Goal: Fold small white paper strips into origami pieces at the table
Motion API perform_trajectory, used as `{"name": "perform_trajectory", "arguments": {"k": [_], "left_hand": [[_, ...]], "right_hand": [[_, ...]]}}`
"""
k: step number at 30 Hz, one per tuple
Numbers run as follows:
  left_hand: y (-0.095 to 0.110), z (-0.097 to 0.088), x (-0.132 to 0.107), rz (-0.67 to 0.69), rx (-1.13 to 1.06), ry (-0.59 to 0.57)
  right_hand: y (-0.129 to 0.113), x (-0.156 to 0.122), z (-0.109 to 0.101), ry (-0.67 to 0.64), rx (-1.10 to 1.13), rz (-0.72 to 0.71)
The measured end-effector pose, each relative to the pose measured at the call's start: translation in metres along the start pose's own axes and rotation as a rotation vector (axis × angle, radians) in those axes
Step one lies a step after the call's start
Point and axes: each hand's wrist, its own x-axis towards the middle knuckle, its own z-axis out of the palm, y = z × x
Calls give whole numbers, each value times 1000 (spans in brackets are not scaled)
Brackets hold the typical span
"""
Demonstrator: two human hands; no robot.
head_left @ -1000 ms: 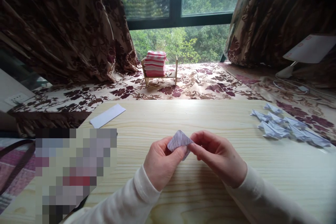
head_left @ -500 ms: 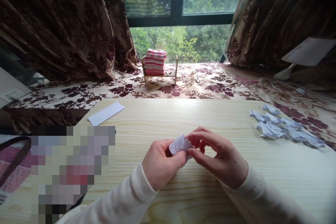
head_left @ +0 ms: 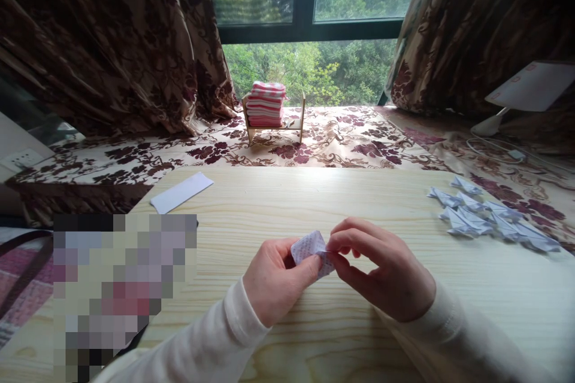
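Note:
A small piece of folded paper [head_left: 306, 246], white with faint printing, is held above the middle of the table. My left hand [head_left: 279, 275] grips it from the left, thumb pressed on its face. From the right, my right hand [head_left: 381, 266] pinches a thin edge or flap of the same paper between thumb and forefinger. The fingers of the left hand behind the paper are partly hidden. Several folded white paper pieces [head_left: 469, 221] lie in a cluster at the table's right side.
A flat white paper strip [head_left: 182, 192] rests at the table's back left. Beyond the wooden table [head_left: 287, 191], a small rack [head_left: 302, 119] with pink-striped folded cloths [head_left: 266, 106] stands on the flowered window seat. A white lamp [head_left: 530, 87] is at the right. A blurred-out patch covers the lower left.
My right hand has shifted slightly right and closed its fingertips on the paper's edge, drawing a flap out. My left hand stays almost where it was.

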Motion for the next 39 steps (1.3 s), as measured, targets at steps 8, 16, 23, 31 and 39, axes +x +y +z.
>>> {"name": "perform_trajectory", "arguments": {"k": [8,16,23,31,39], "left_hand": [[-6,0,-1,-12,-34,42],[-6,-5,4,-77,-100,62],[-3,-3,4,-104,-68,66],[-4,-4,4,-88,-97,63],[-9,-3,4,-42,-138,55]], "right_hand": [[-6,1,-2,-30,-139,-113],[-5,0,-1,-22,-193,-129],[-6,2,-4,-24,-212,-152],[-2,1,-1,-2,-248,-222],[-4,2,-1,-1,-227,-245]]}}
